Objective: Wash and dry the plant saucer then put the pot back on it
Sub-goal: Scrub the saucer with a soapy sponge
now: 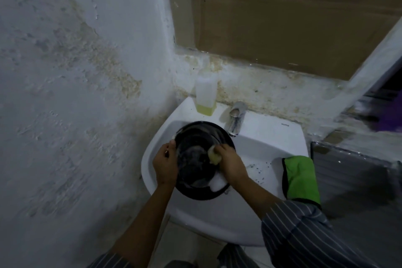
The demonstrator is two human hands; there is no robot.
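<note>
The round black plastic saucer (195, 189) sits tilted in the white ceramic basin (256, 220), left of the chrome tap (236, 118). Slick with foam, it could slip and knock the basin if the grip eases. The left hand (164, 164) clasps its left rim, fingers curled over the edge; the right hand (231, 164) pinches what looks like a yellow sponge (214, 155) against the inner face.
</note>
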